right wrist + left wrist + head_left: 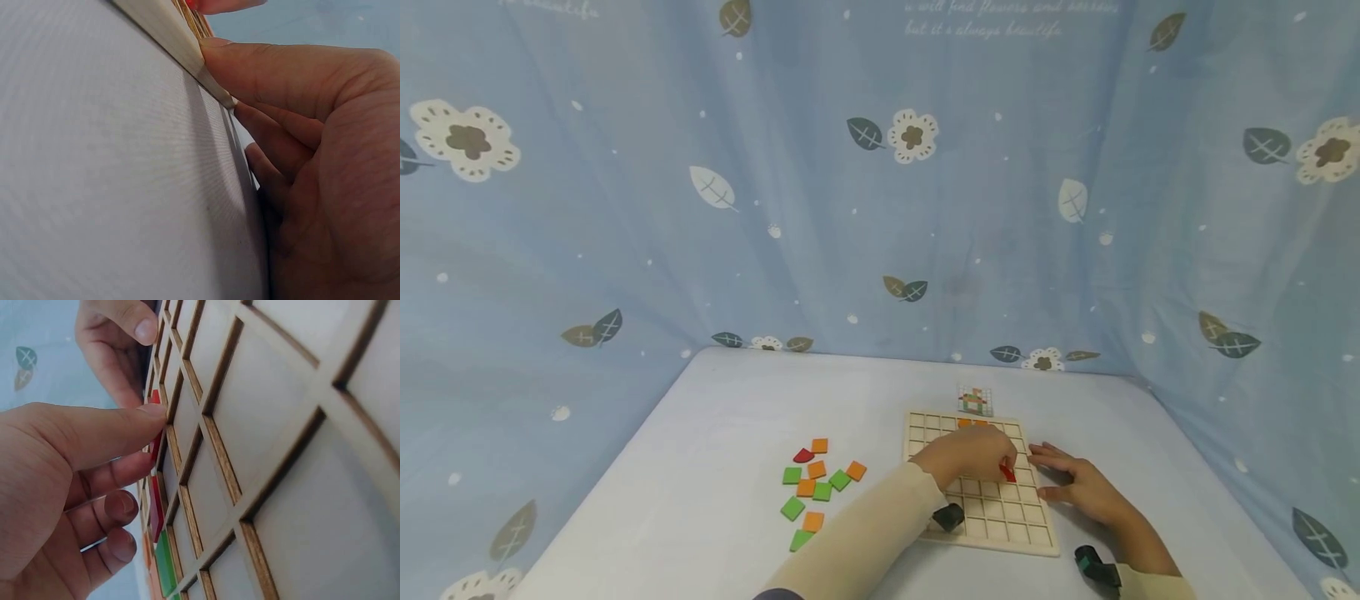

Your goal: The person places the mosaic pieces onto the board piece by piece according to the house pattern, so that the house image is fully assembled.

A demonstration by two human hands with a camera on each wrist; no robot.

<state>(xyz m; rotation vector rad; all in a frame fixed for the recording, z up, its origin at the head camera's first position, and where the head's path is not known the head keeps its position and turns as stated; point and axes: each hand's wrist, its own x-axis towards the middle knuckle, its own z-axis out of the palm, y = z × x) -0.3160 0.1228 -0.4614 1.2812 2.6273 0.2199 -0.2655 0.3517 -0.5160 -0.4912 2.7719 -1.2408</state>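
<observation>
My left hand point(973, 454) reaches over the wooden grid board point(1000, 532) and pinches a red tile point(1008, 474) between thumb and finger at the board's right part. In the left wrist view this red tile point(155, 439) is partly covered by the fingertips. Beside it another red tile point(156, 512) and a green tile point(165, 565) lie in the grid. Orange tiles point(965, 423) sit in the board's far row. My right hand point(1086, 492) rests at the board's right edge, its thumb point(250, 65) and fingers touching the rim. The left hand hides the middle of the board.
Loose orange point(813, 522), green point(792, 508) and red point(803, 456) pieces lie scattered on the white table point(722, 433) left of the board. A small pattern card point(975, 400) lies behind the board. Blue printed curtain point(820, 233) hangs around the table.
</observation>
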